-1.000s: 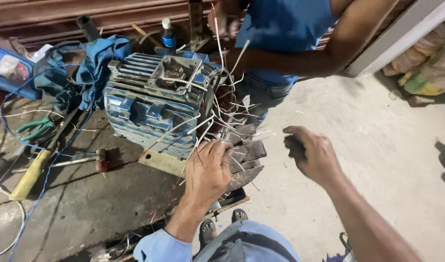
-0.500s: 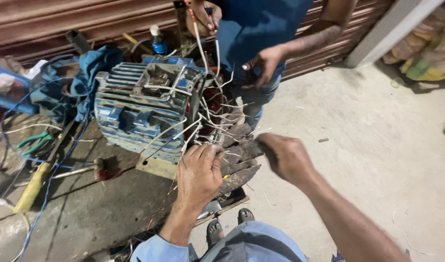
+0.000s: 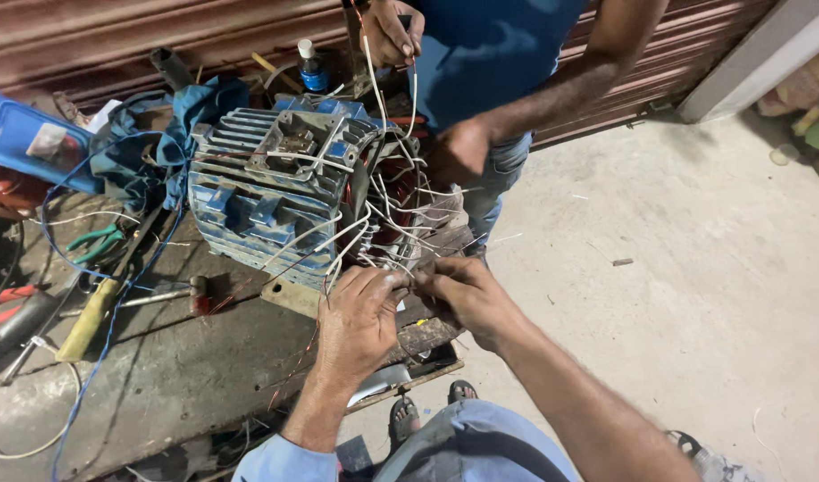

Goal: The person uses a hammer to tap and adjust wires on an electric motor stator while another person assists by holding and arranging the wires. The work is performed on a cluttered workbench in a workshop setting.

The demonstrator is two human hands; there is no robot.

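head view: left hand (image 3: 360, 312) and right hand (image 3: 468, 299) pinch white leads (image 3: 401, 268) at the blue motor (image 3: 275, 196) mouth; best kept taut, clear of a co-worker's hand (image 3: 459, 152)

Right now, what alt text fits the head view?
The left hand and right hand meet on white sleeved wires at the open end of a blue finned motor. A co-worker's hand lifts other wires.
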